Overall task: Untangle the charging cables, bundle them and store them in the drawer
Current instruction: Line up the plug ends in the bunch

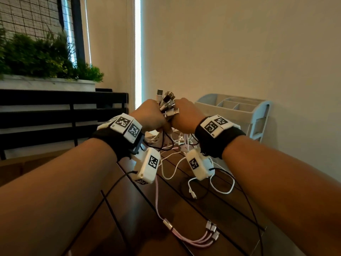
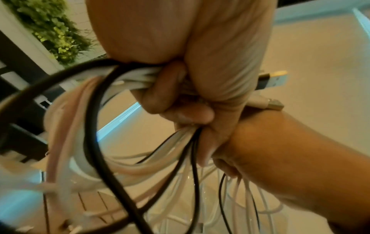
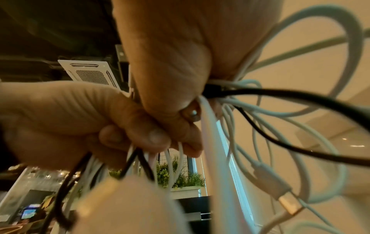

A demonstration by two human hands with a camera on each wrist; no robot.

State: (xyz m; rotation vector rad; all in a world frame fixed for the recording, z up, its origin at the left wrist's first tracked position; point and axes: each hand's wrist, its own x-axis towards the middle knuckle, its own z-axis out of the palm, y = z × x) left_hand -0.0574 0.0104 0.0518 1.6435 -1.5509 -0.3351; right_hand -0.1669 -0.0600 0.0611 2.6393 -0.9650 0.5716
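Note:
Above the dark wooden table (image 1: 184, 206) my two hands meet in fists around one bunch of charging cables (image 1: 167, 106). Metal USB plugs stick up out of the bunch between the hands. My left hand (image 1: 149, 117) grips it from the left and my right hand (image 1: 184, 116) from the right. White, pink and black cables hang from the fists in loops onto the table. In the left wrist view the left hand's fingers (image 2: 160, 95) curl round the cables (image 2: 128, 79). In the right wrist view the right hand (image 3: 170, 71) clasps the cables (image 3: 210, 126) beside the left hand (image 3: 60, 118).
A pale blue desk organiser (image 1: 239, 109) with open top compartments stands at the back right against the wall. A pink multi-head cable (image 1: 193, 237) and a white cable (image 1: 221, 185) lie on the table. A black railing and a planter (image 1: 46, 82) are on the left.

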